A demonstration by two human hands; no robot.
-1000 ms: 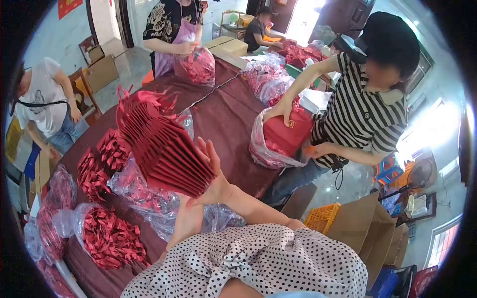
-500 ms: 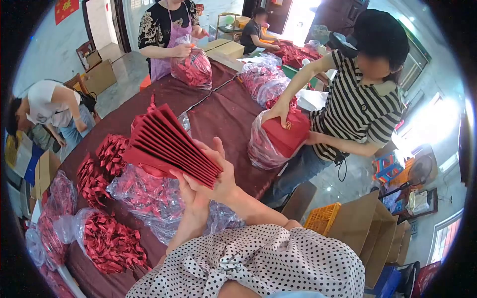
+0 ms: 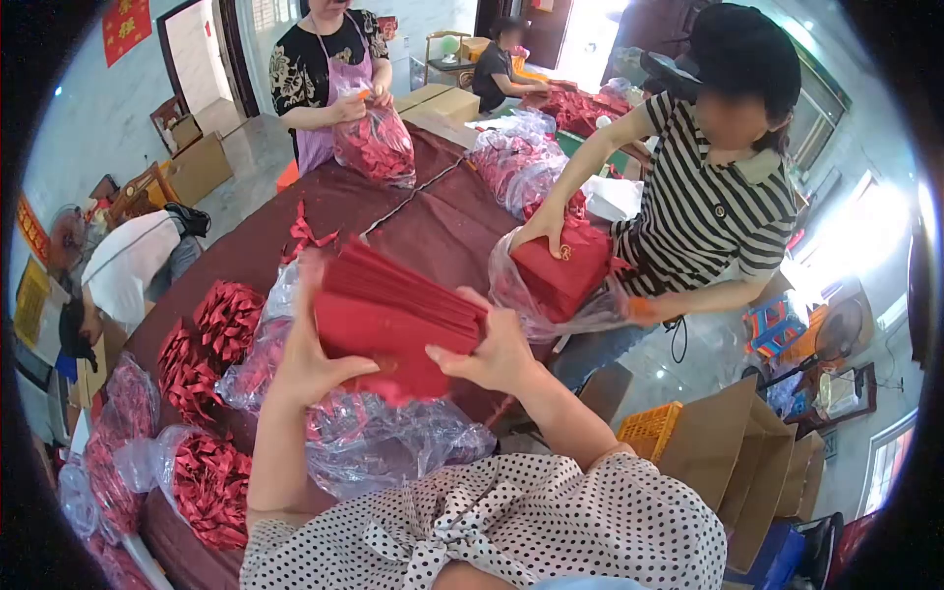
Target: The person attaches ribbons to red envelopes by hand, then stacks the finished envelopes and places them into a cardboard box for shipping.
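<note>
Gripped a thick stack of flat red paper envelopes (image 3: 393,320) at frame centre: left hand (image 3: 313,364) clasping the left end, right hand (image 3: 492,352) the right, long axis crosswise.

One stack of red envelopes (image 3: 393,320) is gripped by two hands, left (image 3: 313,359) and right (image 3: 492,354). Four other people can be counted around the worktop (image 3: 433,236), plus two clear bags near the stack.

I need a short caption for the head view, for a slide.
Both hands, left hand and right hand, grip a red paper stack above a plastic bag.
</note>
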